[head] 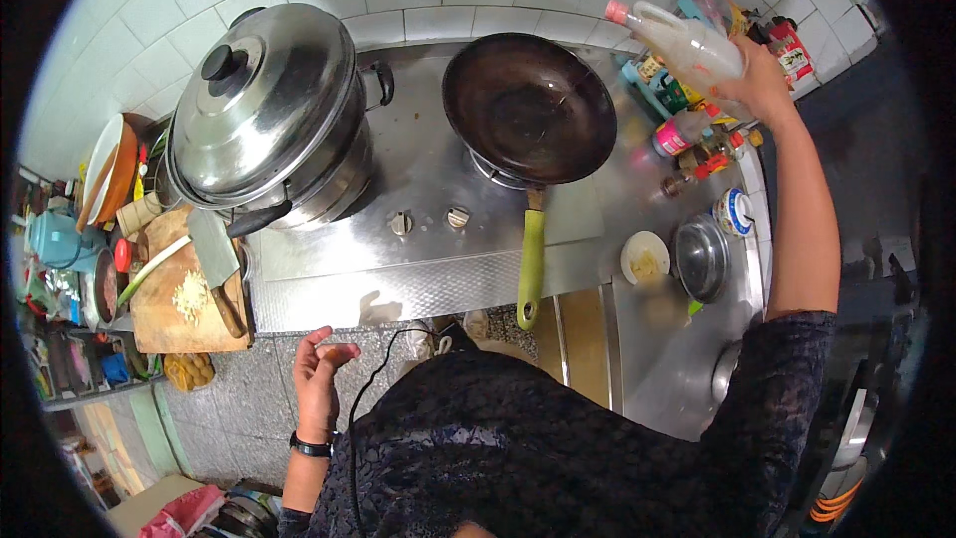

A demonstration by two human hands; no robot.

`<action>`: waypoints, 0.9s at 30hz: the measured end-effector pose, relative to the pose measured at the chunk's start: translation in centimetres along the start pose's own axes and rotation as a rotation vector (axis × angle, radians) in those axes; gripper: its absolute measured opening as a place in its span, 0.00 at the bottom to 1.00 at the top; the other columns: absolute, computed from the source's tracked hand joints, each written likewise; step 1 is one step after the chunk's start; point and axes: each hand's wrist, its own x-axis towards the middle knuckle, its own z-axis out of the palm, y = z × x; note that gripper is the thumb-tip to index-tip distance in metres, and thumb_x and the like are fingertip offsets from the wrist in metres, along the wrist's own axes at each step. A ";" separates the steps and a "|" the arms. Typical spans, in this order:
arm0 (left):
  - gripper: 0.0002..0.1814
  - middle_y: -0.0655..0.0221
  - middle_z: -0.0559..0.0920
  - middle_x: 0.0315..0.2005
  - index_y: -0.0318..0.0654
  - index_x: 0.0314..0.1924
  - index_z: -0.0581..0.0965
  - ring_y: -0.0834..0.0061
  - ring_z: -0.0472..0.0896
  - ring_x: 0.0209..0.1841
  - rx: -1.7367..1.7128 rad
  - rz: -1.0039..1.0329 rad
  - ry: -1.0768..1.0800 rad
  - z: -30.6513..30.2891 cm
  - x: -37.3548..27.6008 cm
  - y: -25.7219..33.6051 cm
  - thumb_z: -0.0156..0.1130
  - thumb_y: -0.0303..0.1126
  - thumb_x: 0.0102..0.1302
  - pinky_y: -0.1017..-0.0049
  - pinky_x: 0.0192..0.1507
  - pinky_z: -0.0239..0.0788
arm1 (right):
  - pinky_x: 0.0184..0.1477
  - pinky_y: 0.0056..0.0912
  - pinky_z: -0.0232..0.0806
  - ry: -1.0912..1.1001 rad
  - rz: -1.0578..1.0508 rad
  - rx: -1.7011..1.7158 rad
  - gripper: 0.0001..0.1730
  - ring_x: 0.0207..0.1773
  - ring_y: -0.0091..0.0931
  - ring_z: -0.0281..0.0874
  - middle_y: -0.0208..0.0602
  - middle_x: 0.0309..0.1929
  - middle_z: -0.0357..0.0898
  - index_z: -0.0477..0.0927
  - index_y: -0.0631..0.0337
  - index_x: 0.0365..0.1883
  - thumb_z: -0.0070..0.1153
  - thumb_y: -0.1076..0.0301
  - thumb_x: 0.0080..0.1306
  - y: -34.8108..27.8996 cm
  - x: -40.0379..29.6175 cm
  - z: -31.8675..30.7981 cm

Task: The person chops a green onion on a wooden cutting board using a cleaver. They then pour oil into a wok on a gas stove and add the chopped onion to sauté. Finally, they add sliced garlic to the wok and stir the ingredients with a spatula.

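My right hand [758, 86] grips a large translucent plastic bottle [694, 48] with a pink cap and a side handle. The bottle leans with its capped end to the left, above the seasonings at the back right. A dark wok [530, 108] with a green handle [531, 261] sits on the right burner; its inside shows a slight sheen and no food. Low in front of the stove's edge, my left hand [320, 373] is raised with its fingers apart and nothing visible in it. A dark band circles that wrist.
A lidded steel steamer pot [272, 112] stands on the left. Beside it, a wooden chopping board [160, 314] bears chopped white pieces [192, 297], a green onion [153, 269] and a cleaver [213, 246]. Bottles [680, 133], a white bowl [644, 257] and a steel bowl [702, 258] occupy the right.
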 end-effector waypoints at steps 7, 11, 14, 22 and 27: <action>0.18 0.60 0.84 0.36 0.32 0.57 0.68 0.69 0.83 0.40 -0.004 -0.009 0.003 0.7 0.1 0.3 0.54 0.26 0.67 0.69 0.51 0.74 | 0.53 0.39 0.69 -0.047 -0.058 0.028 0.35 0.47 0.40 0.80 0.45 0.41 0.81 0.77 0.63 0.46 0.74 0.66 0.36 -1.9 -2.9 0.2; 0.18 0.61 0.84 0.36 0.32 0.56 0.68 0.69 0.83 0.40 0.005 -0.009 0.000 0.6 0.2 0.1 0.55 0.27 0.68 0.69 0.51 0.74 | 0.51 0.36 0.70 -0.064 -0.068 0.199 0.34 0.47 0.37 0.79 0.45 0.41 0.80 0.76 0.62 0.46 0.73 0.66 0.38 -2.5 -2.9 0.9; 0.17 0.61 0.84 0.36 0.33 0.56 0.69 0.68 0.83 0.40 0.007 -0.001 0.004 0.4 0.0 0.0 0.56 0.29 0.69 0.69 0.50 0.74 | 0.51 0.35 0.70 -0.038 -0.118 0.238 0.35 0.46 0.38 0.80 0.45 0.42 0.81 0.77 0.63 0.47 0.74 0.65 0.38 -2.8 -2.6 1.3; 0.17 0.60 0.83 0.37 0.34 0.56 0.69 0.68 0.83 0.41 -0.032 0.016 0.001 -0.3 -0.7 -0.8 0.56 0.30 0.70 0.67 0.52 0.75 | 0.52 0.37 0.68 -0.087 -0.195 0.081 0.34 0.45 0.39 0.77 0.44 0.40 0.79 0.77 0.62 0.45 0.73 0.66 0.36 -4.9 -2.1 2.3; 0.17 0.60 0.83 0.37 0.34 0.56 0.70 0.68 0.83 0.41 -0.032 0.023 0.012 -0.3 -0.7 -1.0 0.55 0.31 0.71 0.67 0.51 0.75 | 0.51 0.37 0.69 -0.023 -0.222 0.093 0.32 0.45 0.40 0.78 0.44 0.38 0.80 0.78 0.62 0.43 0.73 0.66 0.36 -5.2 -1.2 3.2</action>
